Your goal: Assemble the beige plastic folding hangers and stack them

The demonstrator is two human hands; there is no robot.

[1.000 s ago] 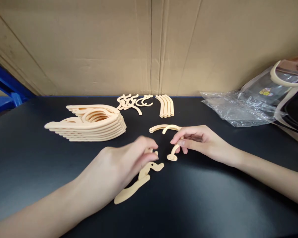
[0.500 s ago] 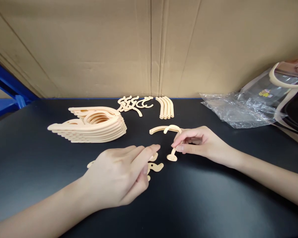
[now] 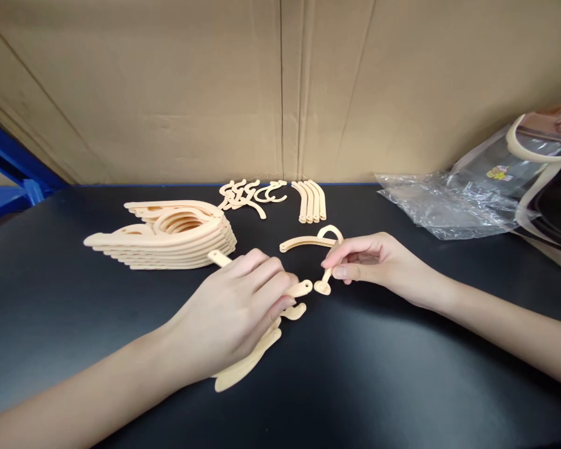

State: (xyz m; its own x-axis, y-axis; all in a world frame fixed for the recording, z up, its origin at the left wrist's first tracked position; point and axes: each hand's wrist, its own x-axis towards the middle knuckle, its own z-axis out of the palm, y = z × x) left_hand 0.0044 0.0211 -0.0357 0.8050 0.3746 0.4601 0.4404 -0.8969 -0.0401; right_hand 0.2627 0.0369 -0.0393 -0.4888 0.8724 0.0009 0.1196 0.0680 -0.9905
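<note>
Between thumb and fingers, my right hand (image 3: 371, 262) holds a cream plastic hanger hook (image 3: 322, 287), its curved end up and its round base down. My left hand (image 3: 243, 305) grips a cream hanger arm (image 3: 300, 289); the arm's holed end pokes out close to the hook's base, and its other end shows beyond the knuckles. Under my left hand lie more flat cream hanger pieces (image 3: 250, 365), partly hidden by it. A curved hanger bar (image 3: 303, 243) rests on the table just behind the hook.
On the black table (image 3: 378, 386), a stack of cream folding hangers (image 3: 168, 240) stands at the left. Loose hooks (image 3: 243, 196) and several curved bars (image 3: 311, 201) lie at the back. Clear plastic wrap (image 3: 449, 209) is at the right, before a cardboard wall (image 3: 191, 93).
My left hand has picked up a hanger arm from the pieces beneath it and lifted its holed end toward the hook. My right hand still holds the hook, now slightly higher and turned.
</note>
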